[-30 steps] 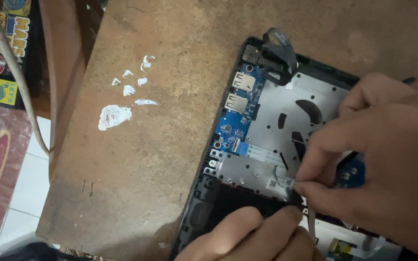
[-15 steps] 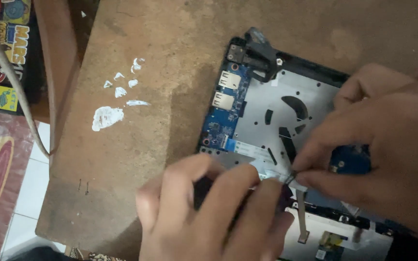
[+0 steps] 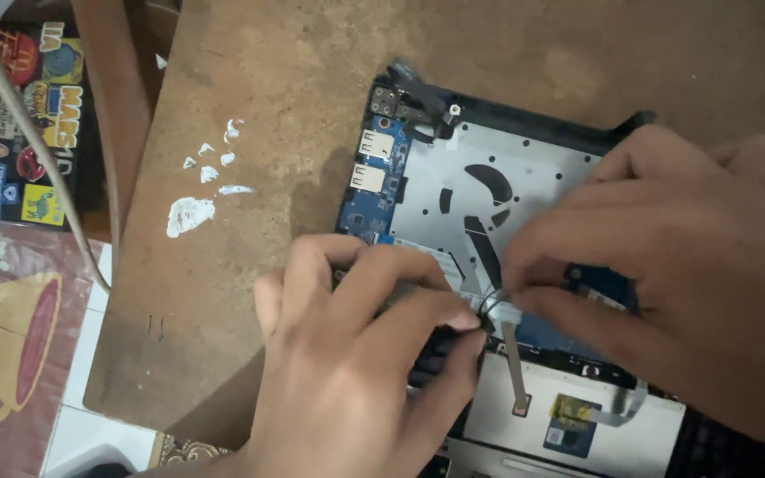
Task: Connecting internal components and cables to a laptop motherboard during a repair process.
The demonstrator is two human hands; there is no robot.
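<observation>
Brown wooden surface [image 3: 250, 354] is taking up most of the view, w/ white paint flecks [image 3: 192, 215] on its left part. An opened laptop base [image 3: 524, 177] is lying on it toward the right, insides facing up: grey metal plate w/ a fan cutout in the middle, blue circuit board [image 3: 367, 190] w/ two ports along its left edge, hinge at the far left corner.

Right hand [image 3: 675, 274] is coming in from the right, covering much of the base; its thumb and forefinger are pinching shut at a small white connector w/ a thin black wire [image 3: 498, 305] near the middle of the base. Left hand [image 3: 356, 372] is reaching from the near side, fingers curled, tips pressing at the same spot, just touching the wire; can't tell if it's truly gripping anything. A short flat ribbon cable [image 3: 515, 367] is hanging just near of that spot, its end resting free.

To do this well, I'd judge: keep the base steady w/ one hand, grip the connector body not the wire, and work straight and gently, no twisting, staying off the ribbon.

Far left, off the surface: a dark sticker-covered lid [image 3: 19, 115] and a cup-pattern mat [image 3: 11, 345].
</observation>
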